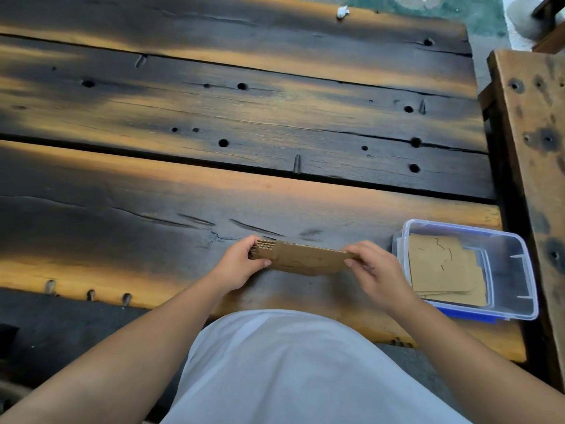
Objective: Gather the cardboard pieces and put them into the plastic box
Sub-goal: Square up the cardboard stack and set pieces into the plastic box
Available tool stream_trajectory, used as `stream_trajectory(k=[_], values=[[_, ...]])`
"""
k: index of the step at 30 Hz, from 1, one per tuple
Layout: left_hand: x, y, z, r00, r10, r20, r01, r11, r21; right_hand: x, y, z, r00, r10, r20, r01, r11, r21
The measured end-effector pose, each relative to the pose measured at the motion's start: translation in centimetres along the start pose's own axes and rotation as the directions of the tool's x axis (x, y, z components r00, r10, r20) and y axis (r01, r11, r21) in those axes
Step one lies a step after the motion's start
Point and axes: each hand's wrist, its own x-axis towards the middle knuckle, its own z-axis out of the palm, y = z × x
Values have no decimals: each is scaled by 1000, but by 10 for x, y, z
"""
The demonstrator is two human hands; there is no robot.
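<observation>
A stack of brown cardboard pieces (pixel 305 260) is held edge-on just above the near table plank, tilted toward me. My left hand (pixel 241 264) grips its left end and my right hand (pixel 371 266) pinches its right end. To the right stands a clear plastic box (pixel 516 267) with a blue rim, open on top. More cardboard pieces (pixel 440 267) lie flat inside its left half. The box is about a hand's width from my right hand.
The table (pixel 244 117) is made of dark, worn wooden planks with holes and gaps. A wooden bench (pixel 532 133) runs along the right side, close behind the box. A small white scrap (pixel 342 11) lies at the far edge. My white shirt fills the lower middle.
</observation>
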Motion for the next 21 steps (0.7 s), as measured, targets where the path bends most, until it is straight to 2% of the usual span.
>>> stream_trajectory(k=[3, 5, 8, 11, 14, 15, 17, 19, 21], values=[[-2, -1, 0, 1000, 12, 2, -12, 1000, -18, 3, -5, -10, 962, 247, -117, -210, 943, 259], [-4, -1, -1, 1000, 16, 9, -15, 1000, -21, 9, -8, -12, 928, 353, -122, -267, 855, 443], [-7, -1, -4, 999, -30, 23, 32, 993, -111, 23, -10, -7, 884, 452, -120, -284, 723, 630], [-9, 3, -10, 988, -122, 93, 148, 918, -367, 36, -8, 7, 828, 555, -81, -265, 515, 815], [-9, 5, -18, 979, -135, 151, 180, 921, -346, 45, -1, 16, 778, 628, 12, -239, 279, 930], [-10, 6, -21, 979, -128, 162, 174, 932, -318, 47, 2, 16, 770, 637, 40, -246, 238, 940], [-11, 9, -23, 975, -128, 182, 185, 920, -345, 49, 6, 17, 768, 634, 86, -318, 263, 911], [-10, 14, -19, 969, -130, 210, 215, 862, -459, 46, 9, 21, 783, 601, 159, -428, 335, 839], [-8, 21, -12, 972, -102, 210, 205, 802, -561, 38, 12, 26, 790, 545, 279, -513, 342, 787]])
